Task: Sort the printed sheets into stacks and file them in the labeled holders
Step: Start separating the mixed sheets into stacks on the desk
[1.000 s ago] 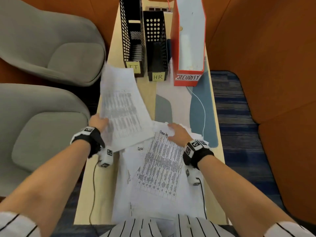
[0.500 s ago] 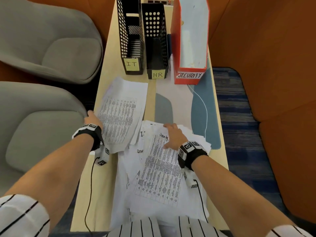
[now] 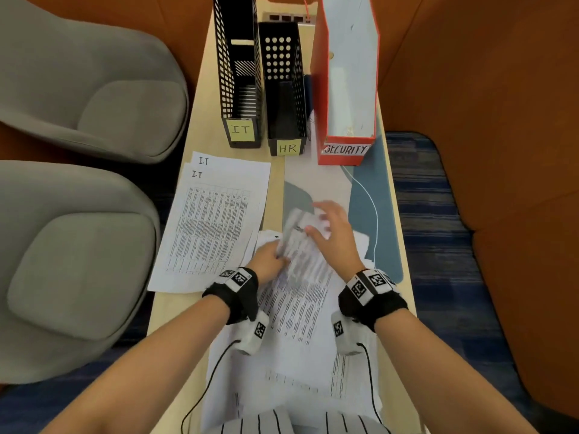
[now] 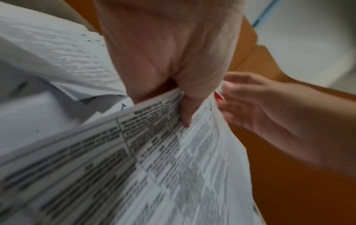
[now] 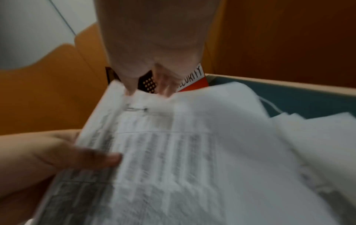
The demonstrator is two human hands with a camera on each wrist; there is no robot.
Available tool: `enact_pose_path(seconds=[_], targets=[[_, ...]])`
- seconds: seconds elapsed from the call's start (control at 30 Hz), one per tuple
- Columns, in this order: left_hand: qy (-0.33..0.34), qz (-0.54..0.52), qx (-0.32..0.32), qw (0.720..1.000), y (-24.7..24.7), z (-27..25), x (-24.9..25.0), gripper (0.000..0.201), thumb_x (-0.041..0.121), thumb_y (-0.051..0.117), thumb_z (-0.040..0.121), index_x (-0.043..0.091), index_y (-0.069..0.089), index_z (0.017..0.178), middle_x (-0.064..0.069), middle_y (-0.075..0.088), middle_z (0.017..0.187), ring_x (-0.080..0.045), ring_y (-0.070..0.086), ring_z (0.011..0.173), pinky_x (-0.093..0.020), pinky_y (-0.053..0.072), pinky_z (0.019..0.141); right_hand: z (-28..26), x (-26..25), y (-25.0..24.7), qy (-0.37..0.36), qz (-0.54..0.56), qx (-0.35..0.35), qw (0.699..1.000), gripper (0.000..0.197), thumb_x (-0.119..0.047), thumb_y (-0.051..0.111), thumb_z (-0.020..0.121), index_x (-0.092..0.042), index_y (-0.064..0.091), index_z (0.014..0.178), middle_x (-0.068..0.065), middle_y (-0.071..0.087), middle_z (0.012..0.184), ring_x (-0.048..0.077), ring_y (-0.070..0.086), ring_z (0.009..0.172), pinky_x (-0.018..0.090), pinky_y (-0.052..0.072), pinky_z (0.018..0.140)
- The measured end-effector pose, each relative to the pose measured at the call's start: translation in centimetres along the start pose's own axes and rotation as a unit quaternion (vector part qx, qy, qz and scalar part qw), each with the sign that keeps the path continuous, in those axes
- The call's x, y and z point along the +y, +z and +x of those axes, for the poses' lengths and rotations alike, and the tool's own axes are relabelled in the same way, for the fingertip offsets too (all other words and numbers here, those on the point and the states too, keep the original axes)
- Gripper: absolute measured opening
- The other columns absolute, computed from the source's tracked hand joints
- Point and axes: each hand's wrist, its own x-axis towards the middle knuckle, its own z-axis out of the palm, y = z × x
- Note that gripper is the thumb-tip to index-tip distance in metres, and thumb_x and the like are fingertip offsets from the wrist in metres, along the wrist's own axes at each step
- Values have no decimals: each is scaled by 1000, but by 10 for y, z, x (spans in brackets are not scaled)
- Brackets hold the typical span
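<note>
Above the loose pile (image 3: 291,364), left hand (image 3: 268,264) and right hand (image 3: 332,230) fingers pinch one printed sheet (image 3: 302,255)

Two I.T sheets (image 3: 216,220) lie flat at the left, a loose pile (image 3: 300,355) sprawls near, and IT holder (image 3: 239,89), HR holder (image 3: 286,95), and SECURITY holder (image 3: 347,89) stand far.

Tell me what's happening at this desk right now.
A person is sorting printed sheets. Both hands are on one sheet lifted from the loose pile: the left hand pinches its left edge and the right hand grips its far end. The sheet is blurred, so its heading is unreadable. Two sheets marked I.T lie stacked in front of the IT holder. The HR holder and SECURITY holder hold no visible sheets.
</note>
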Motion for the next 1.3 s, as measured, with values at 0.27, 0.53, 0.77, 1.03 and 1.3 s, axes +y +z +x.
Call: enact_pose_path(seconds=[0.27,0.53,0.77,1.03,1.3], targets=[[-102,-225,63,967,-46,12,16,75,36,60,91,6,20,147,-4,33,149,-23,34,135,-45,26,113,-25,49,-36,267,179,-106,941,62,-35,76,79,-12,54,132,6,62,129,23,62,114,44,49,100],[-332,38,325,885,-139,23,-118,83,43,73,72,3,36,134,-22,43,136,-40,47,122,-47,41,101,-37,55,-2,286,-159,14,945,56,-12,65,76,-8,43,128,14,49,127,34,47,122,42,42,103],[-239,46,285,927,-148,12,-161,39,24,71,79,5,56,110,-16,62,108,-32,59,97,-35,44,79,8,-35,76,212,35,-233,949,70,-23,61,93,-13,22,150,14,39,148,30,46,131,39,43,105],[-224,52,237,944,-150,19,-176,38,21,71,75,8,59,110,-12,54,116,-33,59,101,-35,49,92,54,-59,156,319,-19,-195,927,74,-18,73,76,-1,36,138,17,49,135,32,50,124,38,45,102],[-116,-272,274,915,-202,42,-214,58,28,73,55,16,56,110,-7,67,110,-29,64,103,-50,50,92,43,-78,135,144,131,-202,960,41,-2,54,86,-12,60,125,12,66,116,30,63,106,45,52,93]])
